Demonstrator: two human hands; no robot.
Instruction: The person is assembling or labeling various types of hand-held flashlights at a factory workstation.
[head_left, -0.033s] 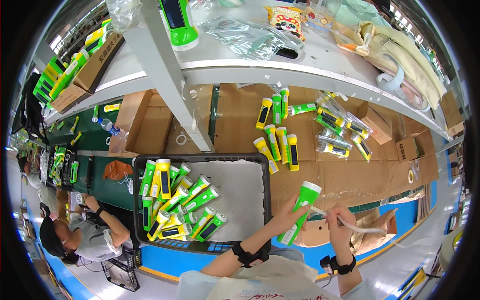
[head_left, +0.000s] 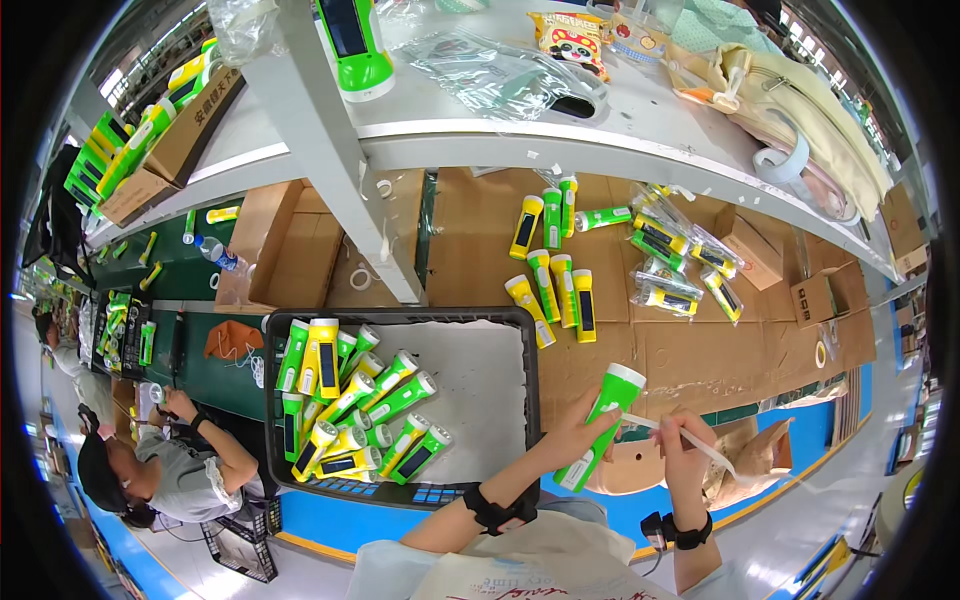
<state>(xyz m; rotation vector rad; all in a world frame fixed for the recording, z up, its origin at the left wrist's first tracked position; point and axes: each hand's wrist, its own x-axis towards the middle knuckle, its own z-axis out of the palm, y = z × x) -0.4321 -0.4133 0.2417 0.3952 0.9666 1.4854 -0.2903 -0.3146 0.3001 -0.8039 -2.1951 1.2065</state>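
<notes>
A green flashlight [head_left: 603, 430] with a white lens rim is tilted in front of me, its head pointing up and away. My left hand [head_left: 572, 436] is wrapped round its body. A thin whitish strip [head_left: 715, 457] runs from the flashlight's side to my right hand [head_left: 684, 450], whose fingers pinch it. The strip's tail curves off to the right past that hand. Left of my hands stands a black crate [head_left: 530, 400] with green and yellow flashlights [head_left: 362, 400] heaped in its left part.
On the cardboard-covered bench [head_left: 640, 350] lie loose flashlights [head_left: 560, 295] and some in clear bags [head_left: 665, 300]. A grey shelf [head_left: 620, 152] crosses above it, with a post [head_left: 340, 170] behind the crate. A co-worker [head_left: 190, 460] sits at the left.
My right hand has shifted slightly, and the strip's tail now slopes down more steeply to the right. The left hand and the flashlight have barely moved.
</notes>
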